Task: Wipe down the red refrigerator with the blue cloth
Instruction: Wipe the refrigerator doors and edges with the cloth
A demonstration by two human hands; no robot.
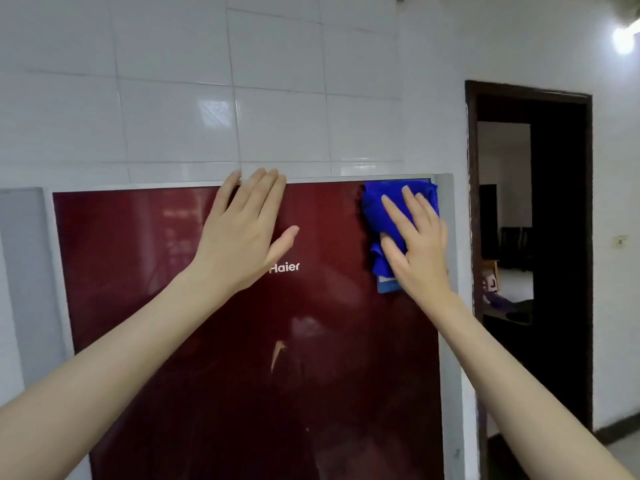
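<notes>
The fridge (242, 375) is seen front on: a glossy dark red door in which dim reflections are carried, with a white logo (284, 267) near the middle and a small orange streak (278, 353) lower down. The door is bordered by a pale grey frame (446, 341) along its top and right side.

The cloth (379, 206), bright blue and bunched into folds, is pressed against the door's upper right corner, its top touching the top edge and its right side reaching the grey frame. It is covered by the right hand (419, 251), which is laid flat with fingers straight and slightly spread; nothing is gripped. A small blue and white sticker (387, 285) shows just below the cloth, partly hidden by the hand.

The left hand (239, 244) is laid flat on the door left of the logo, fingers straight and together, their tips reaching the top edge, thumb held out to the side.

Bare red surface lies between the hands and below them. White wall tiles (173, 116) rise above the fridge, and a dark doorway (554, 237) stands to its right.
</notes>
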